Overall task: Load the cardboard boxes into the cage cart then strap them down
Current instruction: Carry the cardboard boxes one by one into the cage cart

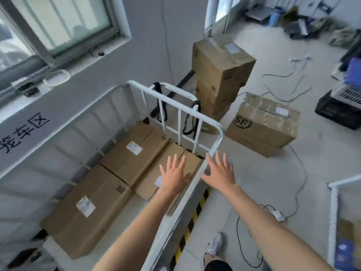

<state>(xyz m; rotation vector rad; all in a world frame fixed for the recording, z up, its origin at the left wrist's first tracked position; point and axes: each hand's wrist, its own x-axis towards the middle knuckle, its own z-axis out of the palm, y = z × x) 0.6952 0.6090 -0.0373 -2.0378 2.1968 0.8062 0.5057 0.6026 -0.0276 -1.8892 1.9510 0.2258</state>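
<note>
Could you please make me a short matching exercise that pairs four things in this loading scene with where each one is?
Things:
1. black webbing straps
2. brown cardboard box printed SF
3. tall stack of brown cardboard boxes
4. brown cardboard box with a white label under the left hand

Places:
A. inside the white metal cage cart
B. on the floor alone, right of the cart
C. hanging over the cart's far rail
D. by the wall, beyond the cart

Pairs: 1-C, 2-B, 3-D, 4-A

Bare forearms, no sleeves, no gloves. Left hand (pixel 174 176), right hand (pixel 219 174) bare. Grey-white sneaker (pixel 214 246); dark shorts hem (pixel 217 266).
</note>
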